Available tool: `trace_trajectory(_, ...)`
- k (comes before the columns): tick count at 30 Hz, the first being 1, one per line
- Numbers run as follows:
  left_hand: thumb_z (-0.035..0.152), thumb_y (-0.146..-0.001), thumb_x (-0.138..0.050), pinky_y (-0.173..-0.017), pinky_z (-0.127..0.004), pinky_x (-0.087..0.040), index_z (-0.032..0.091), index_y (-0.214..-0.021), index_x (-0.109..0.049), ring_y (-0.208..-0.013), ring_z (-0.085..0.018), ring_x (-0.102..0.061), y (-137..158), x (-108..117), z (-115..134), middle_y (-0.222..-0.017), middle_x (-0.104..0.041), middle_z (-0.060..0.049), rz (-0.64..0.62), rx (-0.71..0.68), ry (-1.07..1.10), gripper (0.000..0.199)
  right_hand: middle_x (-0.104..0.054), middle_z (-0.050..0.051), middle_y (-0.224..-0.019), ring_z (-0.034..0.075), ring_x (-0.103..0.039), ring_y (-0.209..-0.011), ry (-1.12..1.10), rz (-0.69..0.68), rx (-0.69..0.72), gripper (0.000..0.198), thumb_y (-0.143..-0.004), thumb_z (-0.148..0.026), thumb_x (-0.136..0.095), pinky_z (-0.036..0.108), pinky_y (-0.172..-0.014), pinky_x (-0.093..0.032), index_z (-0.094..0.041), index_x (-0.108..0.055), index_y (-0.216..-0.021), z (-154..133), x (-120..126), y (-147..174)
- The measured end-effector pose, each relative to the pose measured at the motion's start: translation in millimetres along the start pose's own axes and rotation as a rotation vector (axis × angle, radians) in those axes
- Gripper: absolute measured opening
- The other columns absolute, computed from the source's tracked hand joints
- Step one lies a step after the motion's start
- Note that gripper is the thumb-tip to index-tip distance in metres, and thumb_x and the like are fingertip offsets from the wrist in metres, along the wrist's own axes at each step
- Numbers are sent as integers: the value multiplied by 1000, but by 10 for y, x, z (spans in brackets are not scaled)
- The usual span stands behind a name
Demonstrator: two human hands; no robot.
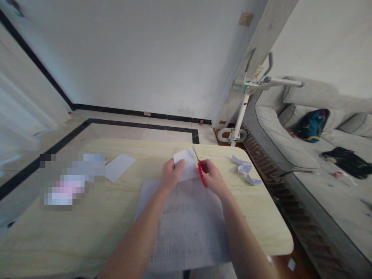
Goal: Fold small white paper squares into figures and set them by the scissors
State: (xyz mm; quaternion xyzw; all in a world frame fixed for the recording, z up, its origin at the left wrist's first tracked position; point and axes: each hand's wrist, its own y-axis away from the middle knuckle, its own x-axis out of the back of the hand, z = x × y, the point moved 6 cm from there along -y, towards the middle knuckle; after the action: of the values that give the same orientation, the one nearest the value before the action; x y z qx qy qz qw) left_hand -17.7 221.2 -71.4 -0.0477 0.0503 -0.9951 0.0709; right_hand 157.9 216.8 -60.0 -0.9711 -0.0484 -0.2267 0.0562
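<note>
My left hand [171, 174] is closed on a small white piece of paper [186, 166], its thumb lying over the front. In my right hand [212, 176] is a pair of scissors [201, 173] with red handles, the blades pointing up and away along the paper's right edge. Whether the blades are closed on the paper I cannot tell. Under both hands a large printed sheet [188, 224] lies on the light wooden table [116, 217].
White paper scraps [244, 169] lie at the table's right end. Another white sheet [119, 166] is on the left, beside a blurred-out patch. Beyond the table stand white exercise equipment [240, 112] and a grey sofa [305, 182]. A scrap [291, 264] is on the floor.
</note>
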Motion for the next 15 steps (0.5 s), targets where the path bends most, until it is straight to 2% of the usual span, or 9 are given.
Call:
trace_trajectory(6, 43, -79, -57, -57, -23, -44, 10, -94, -70, -70, -19, -62, 0, -4, -11, -82, -71, -6, 1, -6, 16, 39, -67, 6, -87, 19, -61, -78, 16, -36, 14, 26, -82, -37, -56, 31, -71, -47, -16, -59, -97, -29, 3, 12)
trace_trajectory(15, 45, -76, -59, -52, -22, -42, 9, -85, -71, -64, -17, -59, 12, -12, 11, -73, -69, -6, -15, 28, -2, 39, -68, 8, -90, 19, -62, -80, -59, -82, 4, 29, -84, -40, -55, 30, -71, -47, -15, -61, -95, -23, -21, 6)
